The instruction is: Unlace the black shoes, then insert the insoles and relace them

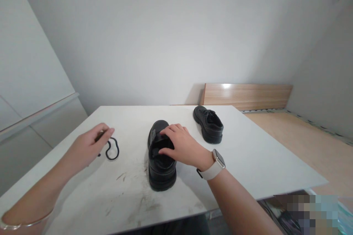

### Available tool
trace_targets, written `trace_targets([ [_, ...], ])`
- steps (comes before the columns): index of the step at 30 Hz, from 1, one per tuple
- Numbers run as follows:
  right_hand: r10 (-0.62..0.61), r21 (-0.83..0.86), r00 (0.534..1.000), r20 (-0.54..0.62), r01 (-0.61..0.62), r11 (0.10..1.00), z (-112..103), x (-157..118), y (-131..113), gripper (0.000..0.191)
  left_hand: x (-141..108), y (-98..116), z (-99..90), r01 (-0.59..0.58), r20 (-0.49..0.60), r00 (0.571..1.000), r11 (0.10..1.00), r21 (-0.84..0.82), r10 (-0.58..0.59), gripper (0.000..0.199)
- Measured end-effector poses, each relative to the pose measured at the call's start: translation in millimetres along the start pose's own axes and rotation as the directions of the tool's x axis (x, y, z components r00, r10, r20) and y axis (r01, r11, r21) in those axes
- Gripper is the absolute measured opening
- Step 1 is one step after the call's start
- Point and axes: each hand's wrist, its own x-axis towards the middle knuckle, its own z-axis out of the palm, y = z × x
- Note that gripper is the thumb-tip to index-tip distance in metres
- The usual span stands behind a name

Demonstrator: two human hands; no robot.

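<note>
A black leather shoe stands on the table, toe pointing away from me and heel near me. No lace shows across the part of it I can see. My right hand grips it from the right, fingers over its upper and thumb at the opening; the hand hides part of the shoe's right side. To the left, my left hand is closed in a pinch just above the table. A black shoelace runs from beside that hand and curls on the tabletop. Something dark shows between the fingers, partly hidden.
A second black shoe, laced, sits farther back on the right of the white table. Brown dirt smudges mark the near tabletop. Behind, a wooden board leans by the wall, with a bed-like wooden surface to the right.
</note>
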Motion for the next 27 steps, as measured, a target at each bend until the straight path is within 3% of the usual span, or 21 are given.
trace_targets([
  [2,0.015,-0.086,1.000,-0.005,-0.015,0.996,3,4,1,0.046,-10,-16,3.0,-0.008,0.106,0.994,0.956,0.292,-0.024,0.035],
  [4,0.016,-0.178,0.999,-0.034,-0.022,0.984,7,9,0,0.034,-19,-25,7.3,-0.019,0.184,0.981,0.903,0.428,-0.066,0.038],
  [7,0.022,-0.219,0.998,-0.062,-0.035,0.975,11,16,0,0.012,-30,-29,9.0,-0.068,0.174,0.984,0.858,0.509,-0.025,0.043],
  [9,0.019,-0.190,0.997,-0.081,-0.034,0.981,14,17,3,0.011,-34,-28,5.9,-0.091,0.127,0.992,0.836,0.542,0.026,0.047],
  [13,0.041,-0.065,0.992,-0.121,-0.049,0.997,18,19,10,0.012,-35,-13,-1.1,-0.069,0.057,0.997,0.782,0.619,0.043,0.049],
  [16,0.082,0.024,0.986,-0.146,-0.079,0.997,19,22,14,0.008,-33,18,4.0,-0.154,0.031,0.985,0.801,0.579,0.168,0.042],
  [18,0.122,0.078,0.980,-0.155,-0.111,0.991,19,25,16,0.007,-31,46,14.3,-0.332,0.091,0.940,0.831,0.446,0.327,0.032],
  [21,0.214,0.151,0.965,-0.153,-0.191,0.970,18,32,17,0.009,-26,87,36.5,-0.586,0.357,0.790,0.785,0.201,0.498,0.024],
  [23,0.293,0.205,0.945,-0.143,-0.262,0.943,20,37,17,0.010,-19,107,51.5,-0.640,0.508,0.707,0.751,0.162,0.493,0.024],
  [27,0.408,0.329,0.901,-0.146,-0.345,0.879,27,42,17,0.010,2,125,74.3,-0.630,0.687,0.663,0.716,0.299,0.297,0.014],
])
